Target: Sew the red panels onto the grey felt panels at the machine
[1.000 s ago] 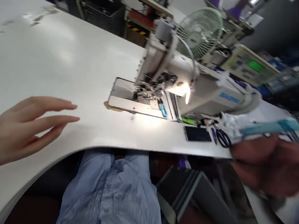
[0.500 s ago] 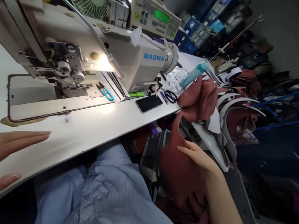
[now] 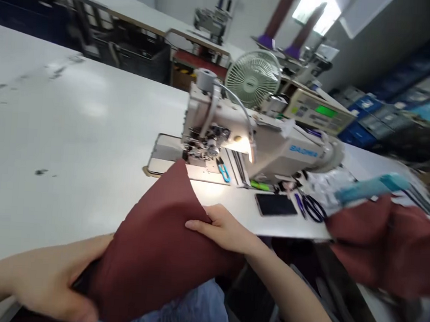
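Note:
A reddish-brown piece of leather-like material is held up in front of me, between both hands. My right hand grips its right edge, thumb on the near face and fingers behind. At the lower left, my left hand is closed around the other edge; its fingertips are hidden behind the piece, and motion blurs the hand. The top corner of the piece rises just in front of the needle area of a sewing machine.
Blue thread snips lie by the machine. A phone, black-handled scissors and a purple pen are to the right. More reddish-brown pieces hang over the right side. A fan stands behind the machine.
My right hand has brought the reddish-brown piece up from the right side to the front. My left hand has gone from open over the table to the piece's left edge. The view has swung left.

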A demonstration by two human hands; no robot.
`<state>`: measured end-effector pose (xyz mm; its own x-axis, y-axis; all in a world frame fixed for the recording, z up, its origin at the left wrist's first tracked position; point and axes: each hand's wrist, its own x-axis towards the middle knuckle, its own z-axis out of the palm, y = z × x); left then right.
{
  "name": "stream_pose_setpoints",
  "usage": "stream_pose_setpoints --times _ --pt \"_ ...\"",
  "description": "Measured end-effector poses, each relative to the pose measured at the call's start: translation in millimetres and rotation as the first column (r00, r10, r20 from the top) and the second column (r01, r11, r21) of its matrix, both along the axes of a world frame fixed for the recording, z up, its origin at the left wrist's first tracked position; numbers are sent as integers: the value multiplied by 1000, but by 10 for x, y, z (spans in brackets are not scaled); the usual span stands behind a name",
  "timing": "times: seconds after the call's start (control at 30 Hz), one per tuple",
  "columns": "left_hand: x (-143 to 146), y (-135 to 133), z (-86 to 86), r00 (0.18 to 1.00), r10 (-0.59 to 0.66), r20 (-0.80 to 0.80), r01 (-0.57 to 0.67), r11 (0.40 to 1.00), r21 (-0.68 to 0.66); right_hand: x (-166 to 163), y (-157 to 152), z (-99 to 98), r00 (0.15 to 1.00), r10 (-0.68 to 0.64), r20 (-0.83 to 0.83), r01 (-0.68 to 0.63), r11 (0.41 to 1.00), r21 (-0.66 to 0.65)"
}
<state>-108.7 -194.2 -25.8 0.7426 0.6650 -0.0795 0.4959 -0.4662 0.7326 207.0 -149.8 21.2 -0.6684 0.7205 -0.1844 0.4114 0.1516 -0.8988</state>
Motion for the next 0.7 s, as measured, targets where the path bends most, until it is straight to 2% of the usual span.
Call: stream_pose_setpoints --times 0.07,0.13,0.2,0.27,0.33,0.4,0.43,0.5,0.57,0.63,0.7 --pt "-221 -17 58 992 107 -70 -116 985 -129 -242 140 -106 999 15 39 -18 996 82" --pt "-445 58 58 952 289 -103 -300 947 -112 -486 289 -222 999 30 40 -36 986 161" --pt "-683 208 0 861 492 -130 -488 870 64 -726 454 -375 998 53 20 -56 971 234" --pt "-922 390 -96 716 661 -224 -607 748 267 -930 616 -563 995 88 48 -99 944 316" --pt "-1120 569 -195 547 772 -325 -627 635 452 -1069 752 -748 988 85 132 -135 892 431" --pt "-1245 739 -271 436 815 -382 -590 579 563 -1142 866 -882 976 33 215 -155 799 581" --pt "-1280 822 -295 415 819 -396 -576 573 583 -1165 922 -921 970 25 241 -181 734 655" --pt "-1316 984 -307 427 810 -403 -571 587 574 -1214 1045 -942 950 100 297 -296 596 747" --pt "-1360 1130 -260 473 784 -401 -583 620 525 -1295 1190 -917 902 212 376 -430 516 741" --pt "-1462 1228 -152 526 742 -415 -590 670 450 -1399 1337 -887 855 274 440 -516 534 670" --pt "-1622 1254 -8 619 656 -431 -579 753 313 -1490 1460 -877 843 291 452 -529 602 599"
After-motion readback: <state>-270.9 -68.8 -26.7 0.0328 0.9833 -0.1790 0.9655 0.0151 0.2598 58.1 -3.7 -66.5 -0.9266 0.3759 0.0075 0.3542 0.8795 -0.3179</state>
